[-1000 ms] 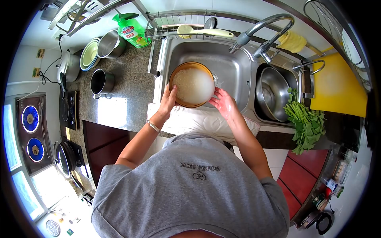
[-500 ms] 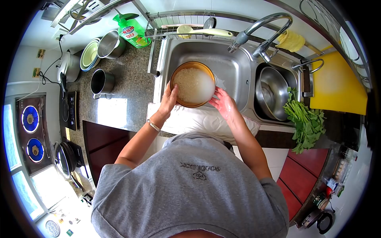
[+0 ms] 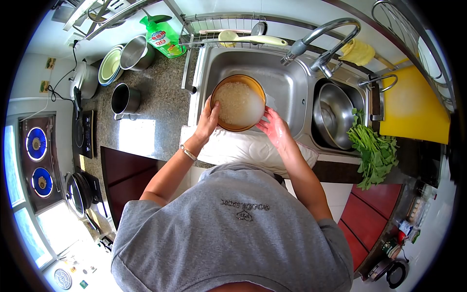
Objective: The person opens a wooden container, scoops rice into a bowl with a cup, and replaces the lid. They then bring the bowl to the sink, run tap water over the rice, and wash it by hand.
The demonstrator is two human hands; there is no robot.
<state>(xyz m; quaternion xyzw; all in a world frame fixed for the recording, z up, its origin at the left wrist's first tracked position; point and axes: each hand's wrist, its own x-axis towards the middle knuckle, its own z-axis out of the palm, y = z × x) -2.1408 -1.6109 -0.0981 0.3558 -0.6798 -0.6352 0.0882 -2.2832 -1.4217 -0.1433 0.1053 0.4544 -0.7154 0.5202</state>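
Note:
An amber bowl (image 3: 227, 127) is held over the front of the left sink basin, near its front edge. Inside it lie pale rice grains (image 3: 232, 100) on the left, with cloudy whitish water (image 3: 253, 108) pooled toward the right. My left hand (image 3: 210, 118) grips the bowl's left side, thumb over the rim and the other fingers mostly hidden beneath. On the lower right, my right hand (image 3: 273, 125) supports the bowl with its fingers against the outer wall. That hand and forearm look wet.
The faucet (image 3: 321, 41) arches over the sink (image 3: 287, 73). A steel basin (image 3: 335, 117) sits in the right sink, with leafy greens (image 3: 372, 151) beside it. A white cloth (image 3: 233, 148) covers the front edge. Left on the counter are a small pot (image 3: 125, 100) and a green bottle (image 3: 164, 39).
Both hands keep their hold and the bowl stays nearly in place. The whitish water shows a little smaller at the right, with more rice visible.

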